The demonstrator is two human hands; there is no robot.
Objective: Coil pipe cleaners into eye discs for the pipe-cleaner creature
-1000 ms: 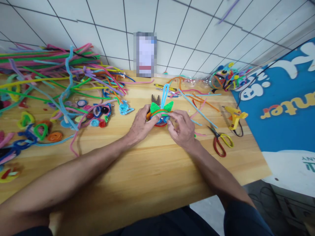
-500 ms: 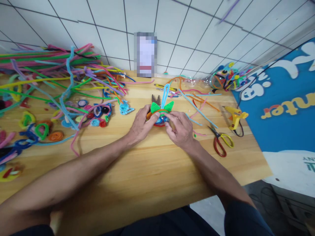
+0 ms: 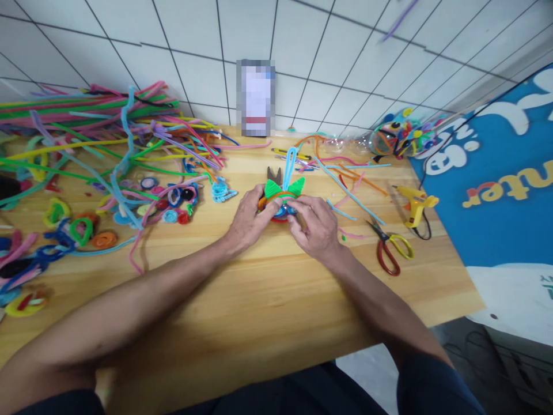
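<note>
Between my two hands is a pipe-cleaner ornament [image 3: 283,212] with a clear, rounded body. Two green pointed ears and a tall light-blue loop [image 3: 290,167] stand up from its top; orange, blue and red coils show lower down. My left hand [image 3: 249,218] grips its left side, thumb laid across the front. On the other side, my right hand [image 3: 316,226] pinches the front right edge with thumb and index finger. Fingers cover part of the body. Just behind it, the jaws of dark pliers [image 3: 273,173] poke out.
Pipe cleaners [image 3: 86,115] and coiled pieces heap up on the left. A light-blue coil piece [image 3: 221,190] lies nearer. To the right are scissors [image 3: 391,251], a yellow glue gun [image 3: 415,203] and a yellow cutter [image 3: 290,153]. A phone [image 3: 258,98] leans on the tiled wall.
The right index finger has shifted slightly on the ornament's front. Both hands otherwise stay on it, and the view has moved a little.
</note>
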